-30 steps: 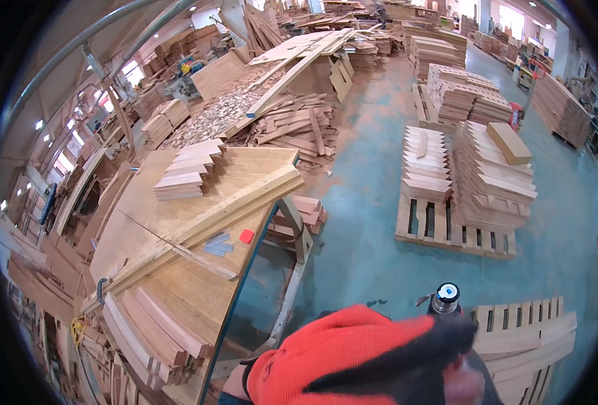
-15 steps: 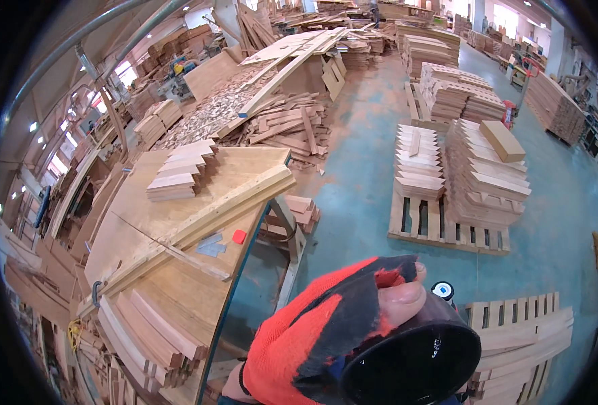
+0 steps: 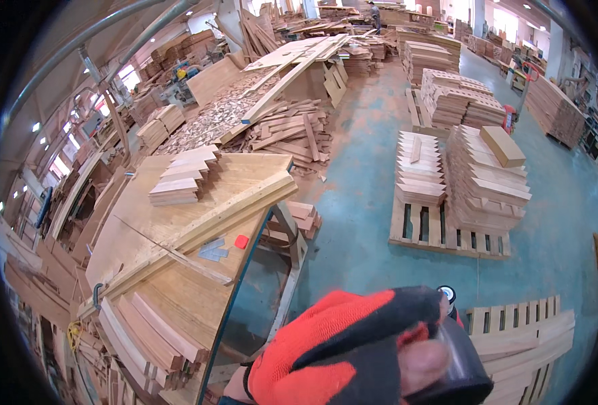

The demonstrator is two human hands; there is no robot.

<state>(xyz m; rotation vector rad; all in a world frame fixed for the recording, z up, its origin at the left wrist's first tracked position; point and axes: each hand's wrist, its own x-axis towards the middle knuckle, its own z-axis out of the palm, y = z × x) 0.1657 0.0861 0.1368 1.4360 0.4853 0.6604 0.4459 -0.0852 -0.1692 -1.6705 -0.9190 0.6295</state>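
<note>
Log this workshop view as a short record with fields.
Place: wood workshop with teal floor
Hand: one gloved hand in a red and black glove, low in the view, wrapped round a dark cylindrical object; which hand it is cannot be told
Left of hand: workbench with a stepped stack of boards, a long beam laid across it, a small red piece
Right of hand: slatted pallet
Further off: pallet with stacked boards; scrap heap
</note>
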